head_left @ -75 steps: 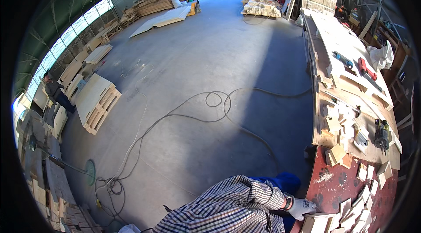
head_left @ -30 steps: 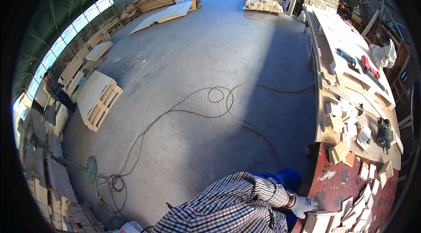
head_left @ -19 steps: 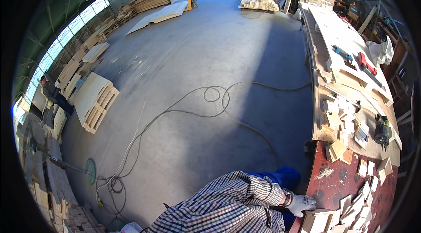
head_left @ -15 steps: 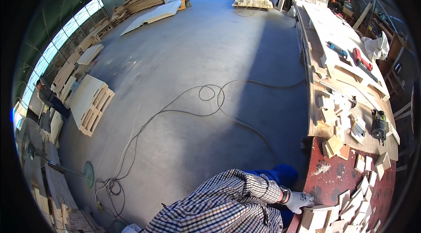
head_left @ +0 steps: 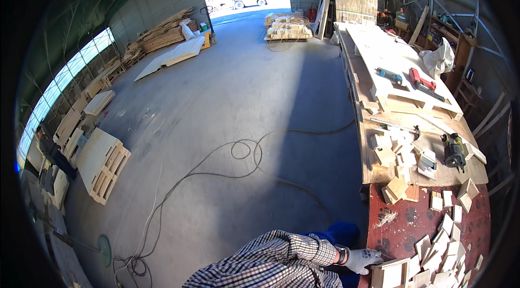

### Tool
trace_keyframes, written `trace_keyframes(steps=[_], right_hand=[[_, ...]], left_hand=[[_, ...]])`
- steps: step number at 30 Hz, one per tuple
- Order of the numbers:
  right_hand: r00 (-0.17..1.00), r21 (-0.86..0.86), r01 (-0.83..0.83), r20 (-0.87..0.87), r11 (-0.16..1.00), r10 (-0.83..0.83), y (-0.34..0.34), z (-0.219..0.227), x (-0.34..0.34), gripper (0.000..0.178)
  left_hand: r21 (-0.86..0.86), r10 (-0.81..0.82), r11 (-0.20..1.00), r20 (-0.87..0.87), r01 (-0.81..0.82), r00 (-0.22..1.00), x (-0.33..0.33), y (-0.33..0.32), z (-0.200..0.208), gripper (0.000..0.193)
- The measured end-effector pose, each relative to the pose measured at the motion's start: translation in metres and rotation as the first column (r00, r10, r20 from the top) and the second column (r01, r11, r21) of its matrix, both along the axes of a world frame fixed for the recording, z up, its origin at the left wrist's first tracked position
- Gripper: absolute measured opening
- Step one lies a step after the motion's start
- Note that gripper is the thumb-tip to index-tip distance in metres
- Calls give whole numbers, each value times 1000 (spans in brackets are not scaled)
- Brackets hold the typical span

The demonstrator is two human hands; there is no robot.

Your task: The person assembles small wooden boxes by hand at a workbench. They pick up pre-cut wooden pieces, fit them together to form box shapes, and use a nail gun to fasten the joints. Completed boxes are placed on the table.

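Observation:
My left hand, in a grey work glove below a checked sleeve, reaches to the near left edge of a dark red tabletop. Its fingers are stretched out and the thumb stands apart from them. The fingertips lie at the corner of a shallow wooden box-like piece; whether they press on it I cannot tell. Right of that piece lies a loose heap of small pale wooden blocks. No part of my right hand shows.
Farther along the bench lie a hammer, a black and yellow power tool, a red nail gun and a blue power tool. A hose loops across the floor. Stacked pallets and a person are at left.
The view has tipped up and shifted, so the bench and floor things sit lower and farther left. My left hand stays at the table edge beside the wooden piece.

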State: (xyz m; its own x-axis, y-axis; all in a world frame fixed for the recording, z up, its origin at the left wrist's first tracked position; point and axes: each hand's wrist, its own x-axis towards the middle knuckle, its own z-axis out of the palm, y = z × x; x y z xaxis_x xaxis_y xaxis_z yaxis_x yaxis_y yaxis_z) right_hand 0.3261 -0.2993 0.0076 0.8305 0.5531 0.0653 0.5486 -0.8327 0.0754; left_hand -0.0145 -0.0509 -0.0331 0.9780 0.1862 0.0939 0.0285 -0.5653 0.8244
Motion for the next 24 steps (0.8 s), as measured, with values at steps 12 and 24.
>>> trace_keyframes(steps=[12,24], right_hand=[[1000,-14,9,-5,1000,-9,-6,-11,-4,58],[1000,-28,18,-7,999,-18,-13,-14,-1,58]], left_hand=[[-31,-42,999,-76,40,996,0,3,7,84],[-64,-60,997,-122,53,991,-3,5,19,84]])
